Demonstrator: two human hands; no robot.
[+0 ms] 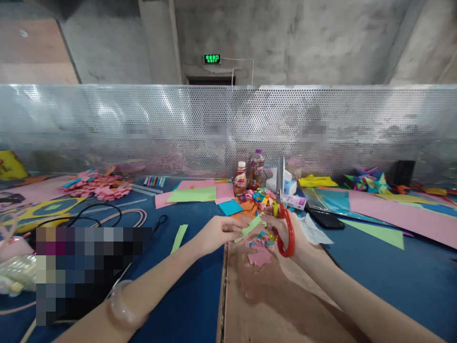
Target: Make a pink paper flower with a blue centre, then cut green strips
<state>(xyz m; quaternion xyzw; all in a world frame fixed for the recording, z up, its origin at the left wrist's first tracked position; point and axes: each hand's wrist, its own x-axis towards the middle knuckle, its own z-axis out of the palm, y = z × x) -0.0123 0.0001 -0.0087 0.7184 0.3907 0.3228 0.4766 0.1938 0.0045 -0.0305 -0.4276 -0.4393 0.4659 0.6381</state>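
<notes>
A narrow light-green paper strip (253, 226) is stretched between my two hands over the brown board. My left hand (213, 233), its fingers pinched together, grips the strip's left end. At the other end the fingertips of my right hand (277, 226) touch the strip. Hooked on that hand is a pair of scissors with a red handle (290, 234), the metal blades pointing up and away. Below the hands lie pink paper cutouts (260, 256) and small coloured scraps. Another green strip (179, 238) rests on the blue table left of my left hand.
Two drink bottles (240, 179) stand behind the scraps. To the right are a black phone (325, 219) and long pink sheets (400, 216). Pink paper flowers (103, 185), black cables (96, 209) and marker pens (154, 181) lie left. A perforated metal screen (171, 128) closes the back.
</notes>
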